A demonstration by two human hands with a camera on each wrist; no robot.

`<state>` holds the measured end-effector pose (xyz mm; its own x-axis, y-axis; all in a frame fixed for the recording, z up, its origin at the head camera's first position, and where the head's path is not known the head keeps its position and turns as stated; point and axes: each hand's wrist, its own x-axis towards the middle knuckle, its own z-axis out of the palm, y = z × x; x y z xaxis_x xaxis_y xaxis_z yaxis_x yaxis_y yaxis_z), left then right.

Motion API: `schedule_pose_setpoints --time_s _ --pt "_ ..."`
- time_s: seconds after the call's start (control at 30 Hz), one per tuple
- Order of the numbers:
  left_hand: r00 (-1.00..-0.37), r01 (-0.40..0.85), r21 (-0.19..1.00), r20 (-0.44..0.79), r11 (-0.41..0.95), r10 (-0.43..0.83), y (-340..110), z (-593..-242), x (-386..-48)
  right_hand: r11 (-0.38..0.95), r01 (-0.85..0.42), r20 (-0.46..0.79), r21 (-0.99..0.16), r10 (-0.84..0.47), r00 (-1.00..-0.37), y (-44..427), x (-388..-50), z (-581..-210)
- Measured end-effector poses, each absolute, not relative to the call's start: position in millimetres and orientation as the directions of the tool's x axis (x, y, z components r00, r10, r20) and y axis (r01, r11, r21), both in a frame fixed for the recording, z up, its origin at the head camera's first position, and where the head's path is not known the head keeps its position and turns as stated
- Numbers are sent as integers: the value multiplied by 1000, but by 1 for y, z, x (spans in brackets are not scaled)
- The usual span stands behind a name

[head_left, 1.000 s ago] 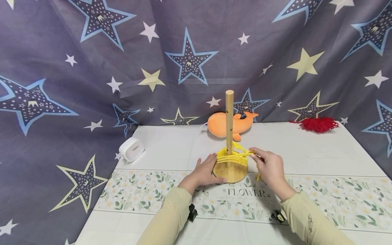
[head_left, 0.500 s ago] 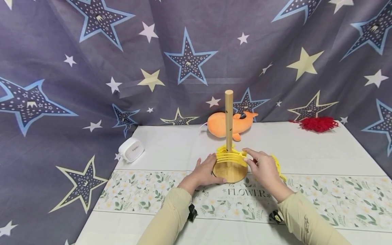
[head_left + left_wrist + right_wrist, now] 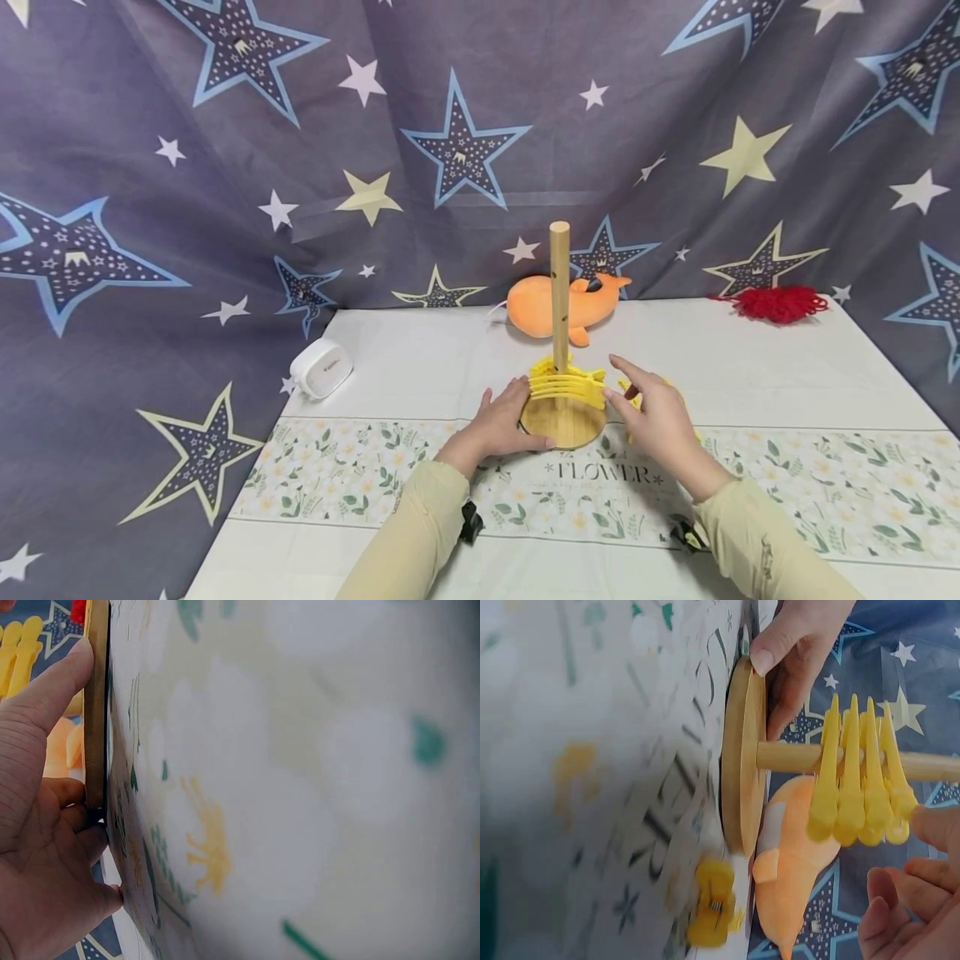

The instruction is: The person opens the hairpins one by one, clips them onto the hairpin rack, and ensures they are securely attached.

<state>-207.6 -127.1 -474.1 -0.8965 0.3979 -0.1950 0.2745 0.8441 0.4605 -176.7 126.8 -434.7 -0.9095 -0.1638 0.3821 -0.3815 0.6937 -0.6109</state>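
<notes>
A wooden stand, a round base (image 3: 566, 429) with an upright post (image 3: 560, 300), stands mid-table. My left hand (image 3: 495, 423) holds the base's left side, thumb at the front rim; its curled fingers (image 3: 73, 817) are partly hidden. Low around the post is a yellow piece (image 3: 566, 389). Up close it shows several tapered prongs (image 3: 851, 787) side by side; its kind is unclear. My right hand (image 3: 660, 421) is at its right end, fingers spread, the thumb touching or very near it. Another yellow thing (image 3: 711, 904) lies on the table, partly hidden behind this hand in the head view.
An orange whale plush (image 3: 532, 308) lies behind the post. At the back right is a red bundle of strands (image 3: 780, 305). A small white box (image 3: 322, 367) stands at the left edge. Star-printed cloth (image 3: 465, 167) hangs behind the table (image 3: 420, 350).
My right hand, which pinched and pulled yellow strands rightward, moved in to the stand and then loosened its fingers. The yellow piece now sits close around the post. My left hand stays.
</notes>
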Motion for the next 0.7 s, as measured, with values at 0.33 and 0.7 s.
schedule_pose_setpoints --time_s 0.33,0.7 --pt "-897 273 464 -193 843 397 -128 -474 -208 737 -290 336 -611 -91 -938 175 -170 -441" --pt "-895 287 448 -191 847 404 -127 -475 -208 827 -169 148 -536 -105 -983 211 -165 -459"
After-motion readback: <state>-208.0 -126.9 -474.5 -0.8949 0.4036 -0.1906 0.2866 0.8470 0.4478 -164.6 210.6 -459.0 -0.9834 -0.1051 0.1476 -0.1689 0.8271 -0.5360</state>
